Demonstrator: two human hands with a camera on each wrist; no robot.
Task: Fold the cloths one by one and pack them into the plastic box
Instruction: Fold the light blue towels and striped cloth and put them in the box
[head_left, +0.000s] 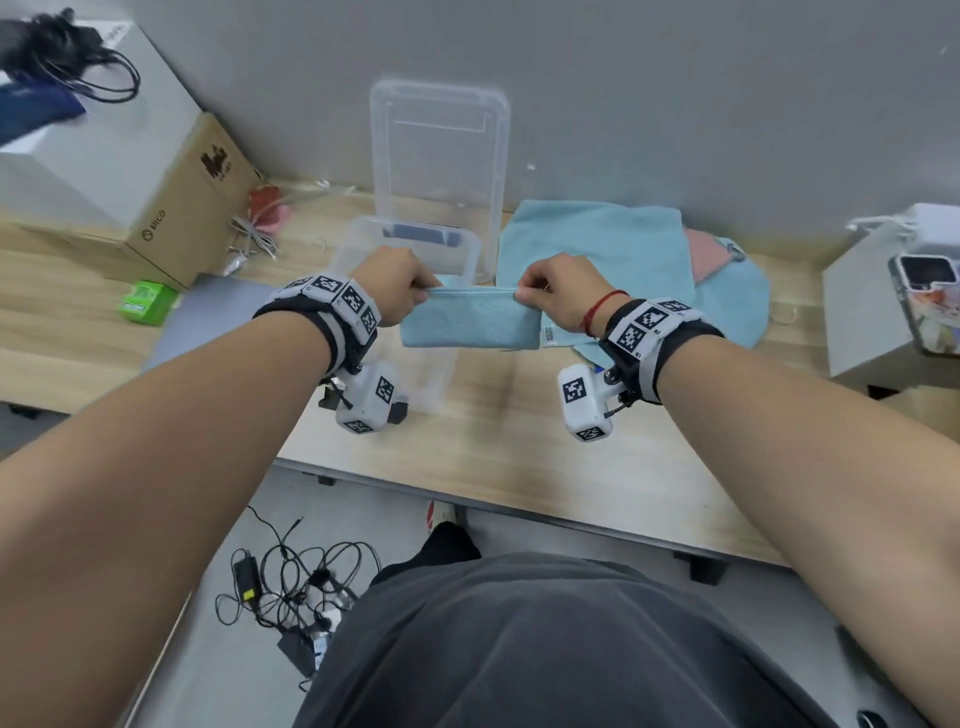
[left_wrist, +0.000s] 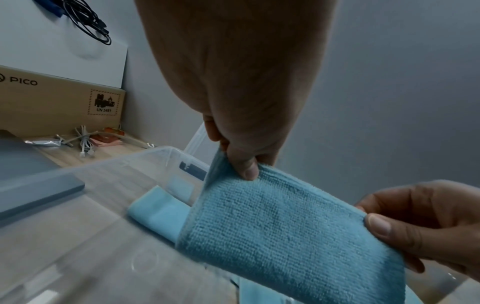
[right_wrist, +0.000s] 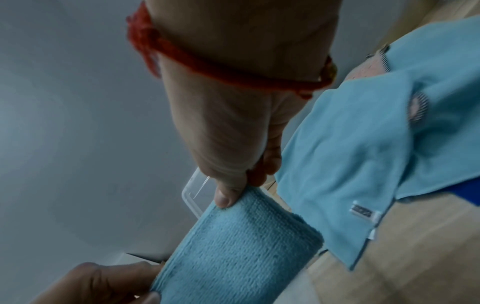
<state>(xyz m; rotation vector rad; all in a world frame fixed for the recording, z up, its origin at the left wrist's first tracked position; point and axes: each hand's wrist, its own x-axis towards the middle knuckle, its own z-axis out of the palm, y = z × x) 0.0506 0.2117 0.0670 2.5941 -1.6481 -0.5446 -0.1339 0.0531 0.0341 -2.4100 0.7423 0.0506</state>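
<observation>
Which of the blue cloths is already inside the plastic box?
The small folded blue cloth lying on the plastic box floor. The folded cloth held by both hands hangs above the box, and the unfolded blue cloths lie on the table beside it.

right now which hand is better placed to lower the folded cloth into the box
Left, probably. The left hand hangs over the box; the right hand pinches the cloth on the side away from it.

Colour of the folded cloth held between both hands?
Light blue, plain, with a fine ribbed terry weave. The folded cloth shows best in the left wrist view.
</observation>
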